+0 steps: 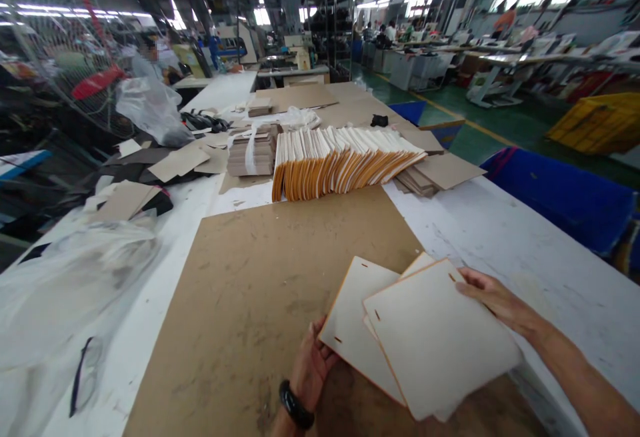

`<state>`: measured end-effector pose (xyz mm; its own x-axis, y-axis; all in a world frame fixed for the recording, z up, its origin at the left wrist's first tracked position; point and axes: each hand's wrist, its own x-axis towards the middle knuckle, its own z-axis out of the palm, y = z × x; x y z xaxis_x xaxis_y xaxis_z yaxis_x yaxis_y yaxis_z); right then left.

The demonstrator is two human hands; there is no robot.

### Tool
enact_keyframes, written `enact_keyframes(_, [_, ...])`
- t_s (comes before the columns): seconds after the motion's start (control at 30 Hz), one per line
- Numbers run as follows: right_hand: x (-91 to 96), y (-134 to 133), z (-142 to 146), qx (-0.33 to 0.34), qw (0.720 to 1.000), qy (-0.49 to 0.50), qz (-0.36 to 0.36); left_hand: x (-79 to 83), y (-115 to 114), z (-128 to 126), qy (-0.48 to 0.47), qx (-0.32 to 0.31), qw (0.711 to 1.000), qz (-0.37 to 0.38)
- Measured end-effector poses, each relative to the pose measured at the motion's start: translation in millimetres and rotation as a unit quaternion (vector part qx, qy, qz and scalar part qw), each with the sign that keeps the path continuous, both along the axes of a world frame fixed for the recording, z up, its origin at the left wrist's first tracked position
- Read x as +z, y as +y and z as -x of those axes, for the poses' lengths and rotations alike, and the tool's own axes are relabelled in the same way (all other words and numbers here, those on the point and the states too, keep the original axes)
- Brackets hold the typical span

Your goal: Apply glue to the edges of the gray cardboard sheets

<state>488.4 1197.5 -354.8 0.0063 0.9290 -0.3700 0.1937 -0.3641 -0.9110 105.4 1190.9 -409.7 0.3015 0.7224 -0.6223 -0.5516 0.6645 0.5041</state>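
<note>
Several white panels with orange edges and small dark slots are fanned out between my two hands. My left hand (pixel 314 364), with a dark bracelet at the wrist, is closed on the corner of the left panel (pixel 353 317). At the right, my right hand (pixel 487 294) grips the upper right edge of the top panel (pixel 440 330), thumb on its face. Part of another panel shows behind these. They are held over a brown board (pixel 240 304) on the white table. Beyond it stands a long leaning row of similar orange-edged panels (pixel 340 160).
Left of the row sits a tied bundle of grey-brown boards (pixel 253 150); loose boards (pixel 440 174) lie to its right. Plastic sheeting (pixel 75 284) and a pair of glasses (pixel 83 374) are on the left. A blue bin (pixel 565 197) borders the table's right side. A fan (pixel 70 44) stands back left.
</note>
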Motion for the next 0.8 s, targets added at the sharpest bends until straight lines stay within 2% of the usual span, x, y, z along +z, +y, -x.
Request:
enact_keyframes(0.13, [-19.2,42.3,48.2,0.097,0.990,-0.081,-0.058,0.9,-1.4,-4.6,-0.015,0.030,0.999,-0.017])
enact_keyframes(0.2, [-27.7,65.6,76.5,0.109,0.985,-0.107,-0.074,3.3,-3.2,-11.0,0.010,0.056,0.997,-0.043])
enact_keyframes(0.27, [-36.7,80.6,96.5,0.101,0.982,-0.134,-0.087,4.0,-4.6,-19.6,0.077,0.072,0.991,-0.077])
enact_keyframes(0.4, [-50.2,86.1,108.9,0.073,0.976,-0.181,-0.095,-2.9,-1.6,-37.6,0.206,0.104,0.969,-0.093])
enact_keyframes(0.53, [-48.2,83.4,103.6,0.070,0.981,-0.168,-0.072,-4.3,11.6,-44.5,0.271,0.142,0.949,-0.080])
enact_keyframes(0.6, [-40.8,81.6,103.6,0.084,0.987,-0.126,-0.060,7.9,20.4,-40.7,0.286,0.153,0.942,-0.088])
enact_keyframes(0.67, [-30.3,76.5,107.8,0.095,0.991,-0.073,-0.059,31.6,27.5,-32.9,0.318,0.158,0.925,-0.138])
enact_keyframes(0.7, [-24.5,72.0,111.0,0.093,0.992,-0.045,-0.066,46.7,29.4,-28.2,0.345,0.161,0.907,-0.180])
enact_keyframes(0.8, [-9.0,50.6,121.2,0.042,0.989,0.034,-0.135,91.3,27.3,-13.9,0.447,0.174,0.815,-0.326])
